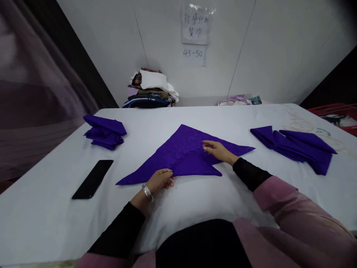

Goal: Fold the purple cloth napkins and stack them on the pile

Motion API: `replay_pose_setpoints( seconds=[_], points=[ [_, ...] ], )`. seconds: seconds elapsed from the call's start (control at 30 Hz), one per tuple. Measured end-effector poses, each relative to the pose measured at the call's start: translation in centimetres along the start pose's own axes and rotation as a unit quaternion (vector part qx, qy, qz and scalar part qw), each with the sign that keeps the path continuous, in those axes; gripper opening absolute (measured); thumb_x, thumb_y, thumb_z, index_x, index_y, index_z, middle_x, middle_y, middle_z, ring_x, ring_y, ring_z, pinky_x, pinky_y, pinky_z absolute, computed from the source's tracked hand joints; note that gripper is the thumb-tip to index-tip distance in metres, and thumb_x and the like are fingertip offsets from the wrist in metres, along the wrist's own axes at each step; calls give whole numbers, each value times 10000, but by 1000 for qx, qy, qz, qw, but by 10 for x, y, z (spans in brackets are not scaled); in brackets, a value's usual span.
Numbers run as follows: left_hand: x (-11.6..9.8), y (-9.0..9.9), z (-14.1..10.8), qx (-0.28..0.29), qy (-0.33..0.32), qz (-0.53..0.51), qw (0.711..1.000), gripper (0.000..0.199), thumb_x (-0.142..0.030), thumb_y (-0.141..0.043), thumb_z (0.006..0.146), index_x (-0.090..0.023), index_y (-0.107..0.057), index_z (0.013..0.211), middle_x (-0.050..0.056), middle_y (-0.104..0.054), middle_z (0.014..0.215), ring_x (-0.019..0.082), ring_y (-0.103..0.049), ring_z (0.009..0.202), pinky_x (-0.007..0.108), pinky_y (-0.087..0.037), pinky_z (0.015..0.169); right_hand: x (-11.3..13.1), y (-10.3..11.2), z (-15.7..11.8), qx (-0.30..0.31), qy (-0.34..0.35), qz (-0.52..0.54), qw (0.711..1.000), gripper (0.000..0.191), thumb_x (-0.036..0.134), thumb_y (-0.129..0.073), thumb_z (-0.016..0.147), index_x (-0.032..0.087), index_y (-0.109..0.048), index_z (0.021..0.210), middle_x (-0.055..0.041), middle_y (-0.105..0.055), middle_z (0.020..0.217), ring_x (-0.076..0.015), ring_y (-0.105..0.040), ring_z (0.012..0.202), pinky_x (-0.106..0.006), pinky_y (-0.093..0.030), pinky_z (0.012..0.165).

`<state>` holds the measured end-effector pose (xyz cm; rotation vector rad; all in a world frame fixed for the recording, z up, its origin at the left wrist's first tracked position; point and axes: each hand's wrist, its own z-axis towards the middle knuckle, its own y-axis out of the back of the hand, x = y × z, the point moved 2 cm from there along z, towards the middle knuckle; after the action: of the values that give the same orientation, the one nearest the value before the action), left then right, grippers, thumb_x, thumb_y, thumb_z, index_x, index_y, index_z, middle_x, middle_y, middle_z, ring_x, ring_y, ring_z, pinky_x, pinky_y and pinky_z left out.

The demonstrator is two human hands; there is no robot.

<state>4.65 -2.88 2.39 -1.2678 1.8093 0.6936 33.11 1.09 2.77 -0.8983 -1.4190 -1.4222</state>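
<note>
The purple cloth (178,150) lies folded in a rough triangle mid-counter (50,212), its near edge pinched between the left hand's (163,178) thumb and fingers, while the right hand (216,149) is over its right part, fingers loosely bent and apart, seemingly gripping nothing; whether they touch it I cannot tell. With only that one pinch evident, a pull by the left hand could drag the whole cloth askew, since the fabric looks thin and slippery. The layers' points at the right do not line up, so pressing them flat like this could set a crooked crease.
</note>
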Motion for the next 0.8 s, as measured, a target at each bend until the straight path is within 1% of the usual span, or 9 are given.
replay_pose_setpoints(
  seconds=[0.13,0.27,0.37,0.47,0.57,0.63,0.7,0.73,0.8],
  points=[
    [5,2,1,-20,-2,28,999,307,-386,-660,601,-171,-513,764,-17,-634,644,75,-526,390,182,-352,363,-15,12,-45,-20,-31,-50,998,352,303,-560,810,163,-593,1131,-57,-660,834,-143,-598,648,-281,-498,554],
    [5,0,3,-34,-12,59,998,292,-391,-651,611,-169,-525,753,-18,-632,624,81,-514,369,192,-360,351,-3,7,-80,-7,-10,-138,990,356,332,-538,835,184,-583,1155,-62,-657,885,-155,-594,673,-297,-494,584],
    [3,-2,0,-31,-44,68,996,302,-427,-629,625,-169,-527,744,-23,-614,611,81,-500,372,203,-373,362,6,-6,-82,15,27,-202,979,402,336,-547,839,209,-545,1221,-80,-646,979,-181,-606,773,-332,-500,672],
    [-7,-2,-9,-16,-124,120,985,287,-442,-560,699,-169,-545,785,-17,-608,612,100,-533,448,228,-441,448,12,-17,-66,26,41,-202,978,511,338,-569,830,228,-449,1315,-96,-630,1076,-206,-612,878,-363,-502,742],
    [-24,-4,-23,3,-228,237,944,246,-409,-479,791,-183,-567,828,18,-650,736,152,-616,676,289,-513,654,29,-19,-47,57,104,-190,975,702,377,-618,797,232,-296,1403,-118,-518,1285,-235,-520,1122,-410,-433,913],
    [-37,-7,-32,13,-295,316,901,227,-387,-458,821,-198,-582,845,51,-664,934,185,-618,883,332,-499,812,51,-17,-38,103,170,-202,959,823,418,-662,753,224,-230,1427,-118,-365,1420,-245,-346,1288,-429,-306,1033],
    [-51,-11,-39,39,-343,367,864,219,-378,-451,837,-215,-593,869,66,-623,1120,202,-576,1038,339,-461,910,78,-15,-33,160,228,-216,936,848,422,-683,733,222,-234,1425,-93,-282,1468,-238,-202,1355,-419,-194,1086],
    [-57,-14,-41,60,-356,385,849,216,-378,-449,844,-226,-597,889,63,-609,1159,203,-562,1073,331,-454,927,91,-15,-31,189,248,-218,925,825,405,-680,741,227,-247,1420,-78,-286,1468,-229,-185,1360,-408,-162,1094],
    [-70,-20,-45,96,-371,415,825,209,-379,-459,849,-252,-599,939,49,-606,1173,201,-555,1096,318,-451,939,112,-16,-30,257,256,-215,907,767,358,-674,758,242,-280,1405,-54,-391,1413,-210,-287,1320,-387,-147,1092]
  ],
)
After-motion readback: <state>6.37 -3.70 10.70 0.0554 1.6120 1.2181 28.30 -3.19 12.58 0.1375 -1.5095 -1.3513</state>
